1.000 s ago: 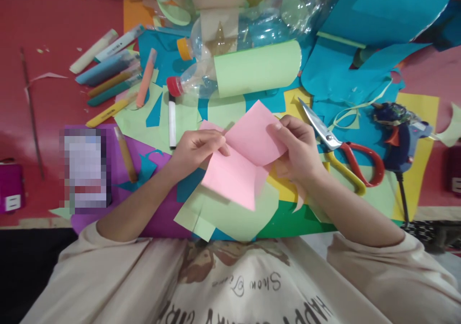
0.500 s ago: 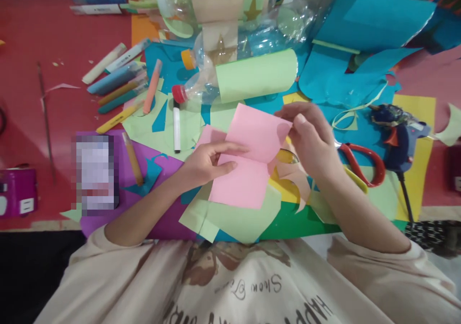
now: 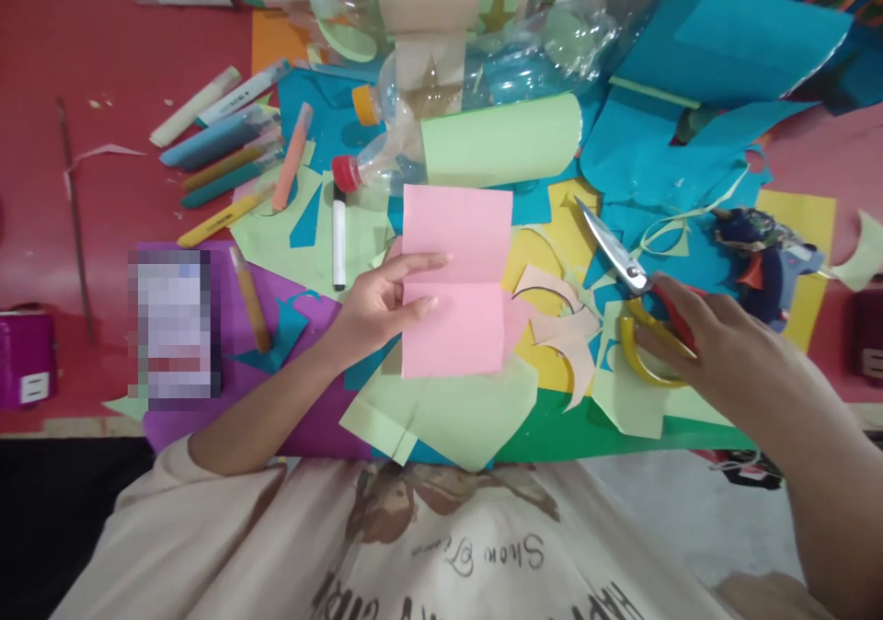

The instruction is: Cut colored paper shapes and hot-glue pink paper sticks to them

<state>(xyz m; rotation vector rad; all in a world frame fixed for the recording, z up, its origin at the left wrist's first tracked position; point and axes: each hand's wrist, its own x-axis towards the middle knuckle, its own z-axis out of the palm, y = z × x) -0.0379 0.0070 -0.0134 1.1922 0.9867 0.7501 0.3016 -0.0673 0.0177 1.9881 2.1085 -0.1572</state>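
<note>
A pink sheet of paper with a crease across its middle is held up over the paper scraps. My left hand grips its left edge, thumb in front and fingers along the crease. My right hand lies to the right on the scissors, covering their red and yellow handles; the blades point up and left, slightly apart. I cannot see whether the fingers are through the handles.
A blue glue gun lies right of the scissors. Plastic bottles and a light green paper roll lie behind the pink sheet. Markers and glue sticks sit at left, a black marker beside my left hand. Coloured scraps cover the surface.
My right hand let go of the pink sheet and moved right onto the scissors. The sheet now hangs unfolded and straight in my left hand alone.
</note>
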